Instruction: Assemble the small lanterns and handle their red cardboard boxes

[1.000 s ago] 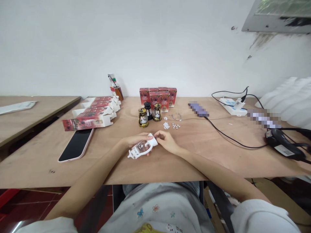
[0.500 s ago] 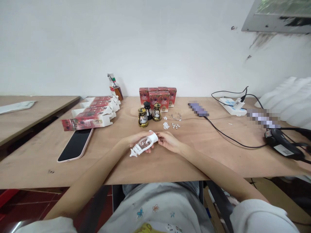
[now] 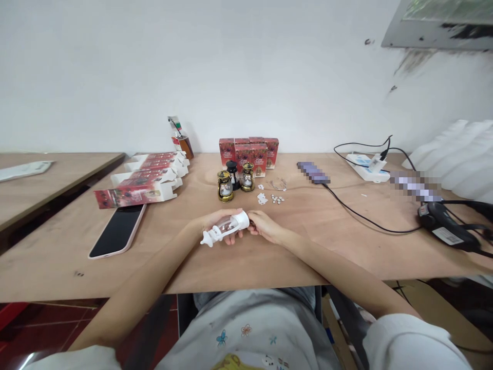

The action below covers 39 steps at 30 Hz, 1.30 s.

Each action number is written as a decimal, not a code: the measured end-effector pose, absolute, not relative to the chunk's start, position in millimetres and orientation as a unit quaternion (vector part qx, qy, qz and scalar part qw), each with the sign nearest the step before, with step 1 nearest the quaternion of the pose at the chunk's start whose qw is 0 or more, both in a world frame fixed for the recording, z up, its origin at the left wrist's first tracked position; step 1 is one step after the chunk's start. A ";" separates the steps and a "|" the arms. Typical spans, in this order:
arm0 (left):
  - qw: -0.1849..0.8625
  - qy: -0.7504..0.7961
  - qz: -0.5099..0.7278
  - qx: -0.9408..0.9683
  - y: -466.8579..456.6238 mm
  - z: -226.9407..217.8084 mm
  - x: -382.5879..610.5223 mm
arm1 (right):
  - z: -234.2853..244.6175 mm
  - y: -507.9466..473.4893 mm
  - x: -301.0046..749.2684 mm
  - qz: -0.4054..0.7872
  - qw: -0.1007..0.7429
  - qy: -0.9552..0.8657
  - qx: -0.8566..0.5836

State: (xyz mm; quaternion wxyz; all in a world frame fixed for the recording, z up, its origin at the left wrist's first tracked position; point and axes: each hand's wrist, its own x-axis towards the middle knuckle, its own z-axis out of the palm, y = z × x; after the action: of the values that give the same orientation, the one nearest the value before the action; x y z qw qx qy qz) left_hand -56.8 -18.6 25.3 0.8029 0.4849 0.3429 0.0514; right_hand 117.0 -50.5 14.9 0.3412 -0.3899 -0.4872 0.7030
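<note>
Two bare hands, one white lantern (image 3: 227,226) – it's tipped on its side just above the near part of the desk (image 3: 292,267), pointy top toward the left, round base toward the right. The left hand (image 3: 216,220) has a closed grip around it, thumb along the upper side and fingers showing underneath the clear globe. The right hand (image 3: 265,226) is right up at the base end with its fingers curled in; can't tell if that grip is pinching anything, fingertips are too hidden.

Just past the hands, three more lanterns stand upright: two gold-and-black lanterns (image 3: 225,187) with a black lantern (image 3: 232,176) between and slightly behind them. Red boxes (image 3: 254,156) stand in a bunch behind those. To their right there's a little spread of white bits (image 3: 262,199), round silvery discs (image 3: 277,199) and some thin wiry pieces (image 3: 279,184). Over on the left, a dark-screened phone (image 3: 118,231) lies flat – its far end tucked under a row of open-flapped red cartons (image 3: 136,194).
</note>
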 end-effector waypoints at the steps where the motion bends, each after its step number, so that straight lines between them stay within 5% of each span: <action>1: 0.801 0.348 0.051 0.485 -19.3 26.0 -56.3 | 14.0 -50.4 117.0 0.700 0.339 -0.494 -0.388; 31: 0.818 0.320 0.080 0.471 -22.7 23.0 -54.7 | 21.7 -47.3 125.0 0.780 0.313 -0.402 -0.363; 39: 0.818 0.343 0.095 0.453 -22.1 20.2 -54.4 | 26.1 -9.9 164.6 0.686 0.501 -0.300 -0.434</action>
State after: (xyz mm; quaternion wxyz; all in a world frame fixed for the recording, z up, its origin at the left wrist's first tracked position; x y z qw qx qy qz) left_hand -54.4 -22.1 20.2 0.8176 0.4530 0.3425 0.0951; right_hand 164.6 -9.9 26.1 0.5013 -0.4341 -0.2997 0.6859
